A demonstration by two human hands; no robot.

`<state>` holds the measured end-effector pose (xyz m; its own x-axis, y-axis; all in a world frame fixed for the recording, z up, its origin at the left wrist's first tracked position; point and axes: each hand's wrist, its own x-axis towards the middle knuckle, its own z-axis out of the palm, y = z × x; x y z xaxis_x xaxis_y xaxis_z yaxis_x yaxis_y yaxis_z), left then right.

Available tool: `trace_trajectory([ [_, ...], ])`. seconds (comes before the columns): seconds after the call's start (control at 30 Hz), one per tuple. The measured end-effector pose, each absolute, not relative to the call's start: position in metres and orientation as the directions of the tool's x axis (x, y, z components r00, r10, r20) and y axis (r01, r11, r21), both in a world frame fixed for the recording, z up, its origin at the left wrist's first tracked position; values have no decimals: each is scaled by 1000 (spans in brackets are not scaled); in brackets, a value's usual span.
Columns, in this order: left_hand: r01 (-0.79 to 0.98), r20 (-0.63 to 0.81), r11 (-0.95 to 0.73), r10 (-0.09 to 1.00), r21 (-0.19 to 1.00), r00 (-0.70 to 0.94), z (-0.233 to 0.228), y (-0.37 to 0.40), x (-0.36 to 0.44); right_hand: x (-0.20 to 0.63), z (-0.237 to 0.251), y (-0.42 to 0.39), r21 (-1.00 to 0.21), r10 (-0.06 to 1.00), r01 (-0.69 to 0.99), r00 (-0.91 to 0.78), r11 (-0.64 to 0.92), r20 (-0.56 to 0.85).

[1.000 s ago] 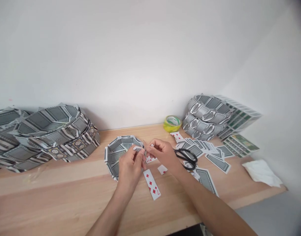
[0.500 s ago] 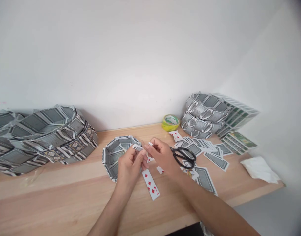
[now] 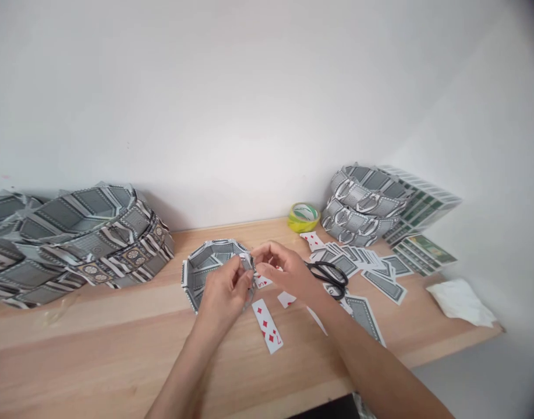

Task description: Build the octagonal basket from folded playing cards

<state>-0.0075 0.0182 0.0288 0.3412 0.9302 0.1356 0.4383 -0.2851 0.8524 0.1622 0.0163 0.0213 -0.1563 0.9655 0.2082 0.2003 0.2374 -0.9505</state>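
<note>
My left hand (image 3: 225,288) is closed at the right side of a small basket (image 3: 188,294) made of folded playing cards. Between its thumb and fingers is a small folded card piece (image 3: 244,258), mostly hidden. My right hand (image 3: 282,270) hovers just beside it, fingers curved and thumb apart, fingertips close to the basket's rim; I see nothing in it. In front of the hands lies a cut red diamond card strip (image 3: 267,327). A small card scrap (image 3: 286,299) and another card piece (image 3: 317,320) lie by my right wrist. Black-handled scissors (image 3: 330,278) rest further right.
Playing cards (image 3: 384,285) are spread on the right of the wooden table (image 3: 118,349). Behind them stand a roll of yellow tape (image 3: 303,217), stacked card baskets (image 3: 363,203) and green-patterned boxes (image 3: 428,250). White tissue (image 3: 461,301) lies near the right edge. Larger card baskets (image 3: 113,238) stand left.
My hands have drawn slightly apart, and the right hand's fingers have spread. The left hand has moved down a little against the basket. A white card piece now shows under my right forearm.
</note>
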Motion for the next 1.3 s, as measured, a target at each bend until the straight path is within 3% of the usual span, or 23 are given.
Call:
trace_trajectory([
  [0.17, 487, 200, -401, 888, 776, 414, 30, 13, -3, 162, 27, 13, -881, 936, 320, -170, 348, 308],
  [0.37, 218, 138, -228, 922, 949, 362, 35, 12, -1, 165, 23, 13, -931, 943, 152, -79, 331, 323],
  [0.47, 162, 112, -182, 924, 970, 366, 38, 11, -2, 164, 23, 12, -952, 956, 107, -104, 285, 274],
  [0.63, 226, 121, -204, 935, 952, 334, 41, 11, -3, 161, 28, 8, -926, 961, 260, -65, 275, 267],
  [0.87, 156, 70, -125, 945, 980, 321, 34, 16, -3, 157, 33, 5, -922, 971, 304, -72, 241, 230],
  [1.1, 3, -59, 62, 923, 998, 381, 43, 17, -4, 156, 36, 1, -799, 902, 434, -87, 416, 422],
  [1.3, -101, -90, 142, 911, 985, 403, 41, 18, -6, 157, 31, 1, -720, 803, 370, -157, 588, 575],
])
